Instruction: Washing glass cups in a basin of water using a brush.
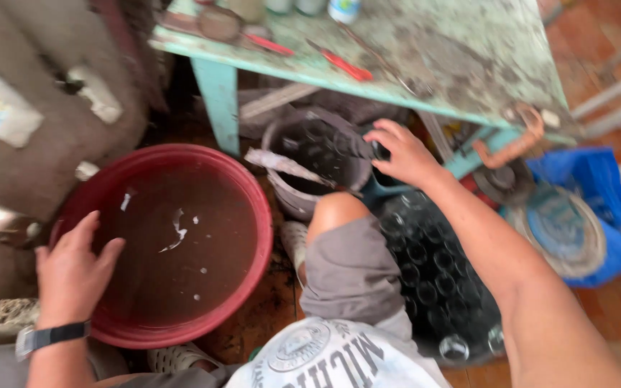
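My left hand (73,273) rests on the near left rim of a big red basin (249,194) that holds murky brown water. A watch is on that wrist. My right hand (404,154) reaches forward under the table to the right rim of a dirty grey bucket (282,194), its fingers curled on something dark at the rim; I cannot tell what. A flat pale tool (282,164) lies across the bucket's mouth. My bent knee (339,215) in grey shorts is between the basin and my right arm.
A worn green table (468,57) stands over the bucket with red-handled tools (343,65) and bottles on it. A crate of dark glass bottles (433,273) sits by my right leg. A blue bag (598,194) and round lid lie to the right. Rough wall at left.
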